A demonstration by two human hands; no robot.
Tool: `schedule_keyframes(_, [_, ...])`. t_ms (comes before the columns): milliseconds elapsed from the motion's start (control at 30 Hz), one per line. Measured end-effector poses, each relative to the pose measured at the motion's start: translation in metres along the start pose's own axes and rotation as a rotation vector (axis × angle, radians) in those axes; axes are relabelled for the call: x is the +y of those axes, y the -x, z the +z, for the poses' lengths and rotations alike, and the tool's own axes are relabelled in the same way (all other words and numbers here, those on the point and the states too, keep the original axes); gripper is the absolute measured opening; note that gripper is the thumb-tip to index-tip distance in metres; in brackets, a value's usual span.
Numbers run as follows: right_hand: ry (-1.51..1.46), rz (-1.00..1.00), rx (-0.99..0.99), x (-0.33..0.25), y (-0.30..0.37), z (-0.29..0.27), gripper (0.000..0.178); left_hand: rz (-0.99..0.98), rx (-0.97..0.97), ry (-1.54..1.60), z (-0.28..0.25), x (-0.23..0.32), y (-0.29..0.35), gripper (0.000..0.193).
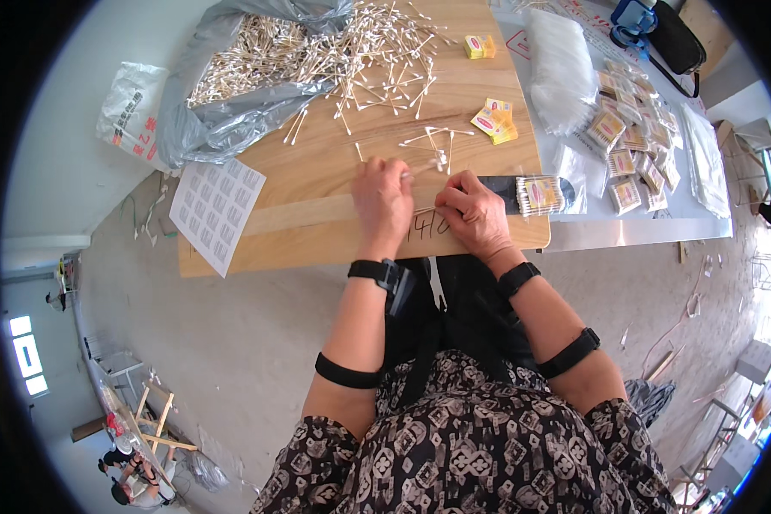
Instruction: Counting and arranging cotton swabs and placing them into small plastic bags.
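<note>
My left hand (384, 201) is over the wooden board with fingers curled together. A blurred pale stick, apparently a cotton swab, is at its fingertips. Thumb and forefinger of my right hand (473, 212) are pinched, with a thin cotton swab stick (423, 210) reaching out from them to the left. Just beyond both hands lie a few loose cotton swabs (441, 158). To the right of my right hand, a clear pack of cotton swabs (540, 195) rests on a flat black object (507, 190).
A grey plastic bag (201, 128) spills a large heap of cotton swabs (265, 51) across the wooden board (317, 188). Yellow cards (495, 120) lie at right. A label sheet (217, 210) overhangs the left edge. Filled packs (630, 141) and clear bags (561, 73) cover the side table.
</note>
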State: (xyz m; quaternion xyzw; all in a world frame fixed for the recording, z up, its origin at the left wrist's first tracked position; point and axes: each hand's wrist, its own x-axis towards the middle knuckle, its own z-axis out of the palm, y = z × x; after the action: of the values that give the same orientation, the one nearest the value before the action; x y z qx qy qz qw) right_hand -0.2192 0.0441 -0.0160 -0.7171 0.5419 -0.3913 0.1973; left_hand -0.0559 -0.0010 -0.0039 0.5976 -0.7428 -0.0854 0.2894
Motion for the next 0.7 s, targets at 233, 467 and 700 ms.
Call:
schedule_keyframes(233, [-0.005, 0.021, 0.015, 0.0, 0.0, -0.002, 0.002, 0.052, 0.137, -0.038, -0.009, -0.014, -0.014, 0.027])
schedule_keyframes(467, [-0.017, 0.059, -0.017, -0.004, -0.002, -0.003, 0.008, 0.039, 0.058, 0.03, -0.004, -0.008, 0.007, 0.025])
schedule_keyframes(700, [-0.014, 0.078, -0.031, -0.003, -0.001, -0.004, 0.01, 0.01, 0.111, -0.031, -0.002, -0.009, 0.003, 0.02])
